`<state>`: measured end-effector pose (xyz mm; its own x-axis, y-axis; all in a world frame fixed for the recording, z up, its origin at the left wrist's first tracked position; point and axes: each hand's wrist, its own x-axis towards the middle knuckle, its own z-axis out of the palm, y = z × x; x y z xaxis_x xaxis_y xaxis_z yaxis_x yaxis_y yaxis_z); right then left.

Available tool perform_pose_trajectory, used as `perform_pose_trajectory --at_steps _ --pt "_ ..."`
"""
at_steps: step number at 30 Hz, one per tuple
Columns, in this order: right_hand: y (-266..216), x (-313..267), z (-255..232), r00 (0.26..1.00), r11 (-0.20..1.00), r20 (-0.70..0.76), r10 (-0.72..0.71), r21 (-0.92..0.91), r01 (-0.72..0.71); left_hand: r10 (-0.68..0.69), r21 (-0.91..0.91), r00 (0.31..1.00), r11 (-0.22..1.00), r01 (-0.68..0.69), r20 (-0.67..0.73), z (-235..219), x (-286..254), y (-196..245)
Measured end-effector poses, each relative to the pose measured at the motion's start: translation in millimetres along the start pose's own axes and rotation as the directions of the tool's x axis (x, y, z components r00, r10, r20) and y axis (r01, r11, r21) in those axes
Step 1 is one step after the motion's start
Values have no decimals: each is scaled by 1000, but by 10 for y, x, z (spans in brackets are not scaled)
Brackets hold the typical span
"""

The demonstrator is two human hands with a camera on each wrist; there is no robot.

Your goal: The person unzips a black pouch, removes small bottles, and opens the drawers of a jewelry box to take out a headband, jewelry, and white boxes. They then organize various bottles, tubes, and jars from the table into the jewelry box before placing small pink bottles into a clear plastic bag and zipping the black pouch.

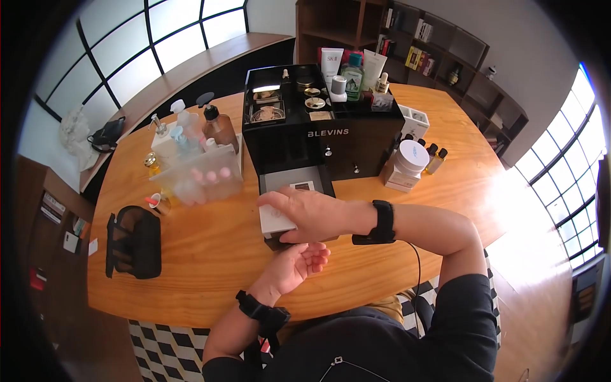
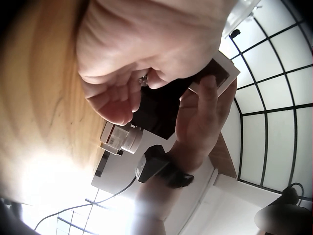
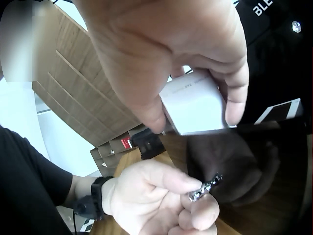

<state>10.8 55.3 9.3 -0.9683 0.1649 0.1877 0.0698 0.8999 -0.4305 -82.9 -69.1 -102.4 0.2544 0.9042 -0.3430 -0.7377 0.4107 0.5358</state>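
A black glossy cosmetics organizer [image 1: 286, 146] stands with its lower left drawer [image 1: 328, 188] pulled out. My right hand [image 1: 312, 215] grips a white box [image 3: 198, 105] from above, thumb on one side and fingers on the other, at the drawer's front end. Beneath it, my left hand [image 1: 294, 267] pinches the drawer's crystal knob [image 3: 208, 187] between thumb and forefinger. Inside the drawer, behind the white box, lies a flat white-edged item with a dark middle [image 3: 281, 111], partly hidden by the right hand in the head view.
Left of the organizer, a translucent bin [image 1: 210, 175] stands among pump bottles [image 1: 219, 127]. A black mesh bag [image 1: 141, 242] lies at the table's left. White-lidded jar [image 1: 412, 156] and small bottles [image 1: 436, 160] are on the right. Several cosmetics, including a green bottle [image 1: 353, 79], top the organizer.
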Motion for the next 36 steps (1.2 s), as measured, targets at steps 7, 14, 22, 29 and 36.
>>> perform_pose_trajectory --at_steps 7,14,22,29,36 --pt "-174 -228 -569 948 993 -312 -64 79 92 -16 -19 1000 1000 16 1 -57 23 -13" --pt "-239 -1314 -1542 741 982 -649 172 171 -78 5 -11 1000 1000 -5 2 -34 9 -6" --pt "513 -2256 -1681 381 795 -741 553 333 -506 40 12 999 999 -40 -34 -5 -4 -24" --pt "1344 -2571 -1196 404 670 -571 715 393 -630 26 -10 1000 1000 -26 10 -12 -13 -5" --pt "1549 -2538 -1066 509 665 -467 723 272 -695 30 10 1000 1000 -30 -5 -42 -8 -16"
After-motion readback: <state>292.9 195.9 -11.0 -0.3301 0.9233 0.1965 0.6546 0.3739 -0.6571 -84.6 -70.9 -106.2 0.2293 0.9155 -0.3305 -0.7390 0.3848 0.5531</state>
